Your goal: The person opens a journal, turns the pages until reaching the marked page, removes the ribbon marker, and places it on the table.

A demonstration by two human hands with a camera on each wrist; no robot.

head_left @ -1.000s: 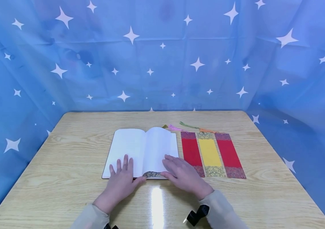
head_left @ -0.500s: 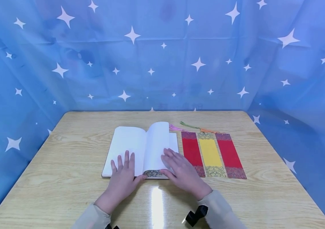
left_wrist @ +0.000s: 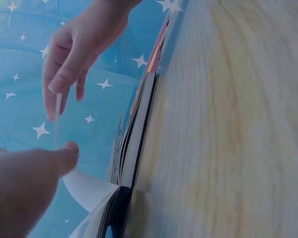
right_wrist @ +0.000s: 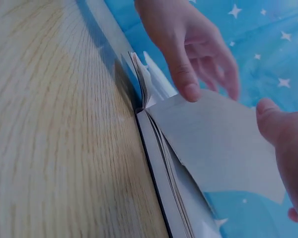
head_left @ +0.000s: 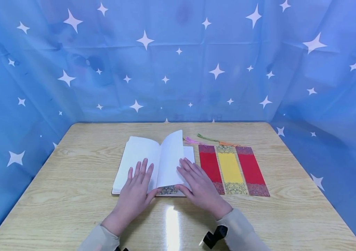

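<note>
An open book (head_left: 141,146) with blank white pages lies on the table, seen low from the side in both wrist views. My right hand (head_left: 202,190) holds a lifted page (head_left: 170,160) by its right edge, between thumb and fingers. My left hand (head_left: 135,188) is over the left pages with its fingers straight and spread. In the right wrist view, the left thumb (right_wrist: 191,91) is at the raised page's lower edge. Under that page, the end of a dark patterned bookmark (head_left: 167,190) shows; the rest of it is hidden.
Right of the book lie a red bookmark (head_left: 210,165), a yellow bookmark (head_left: 230,167) and another red bookmark (head_left: 252,167). Pink (head_left: 192,140), green (head_left: 207,137) and orange tassels (head_left: 228,143) lie at their far ends. A blue starry curtain (head_left: 178,90) surrounds the wooden table (head_left: 55,195).
The page in my right hand has risen and bends further up and left. My left hand has shifted slightly forward, its fingers now more toward the book's middle.
</note>
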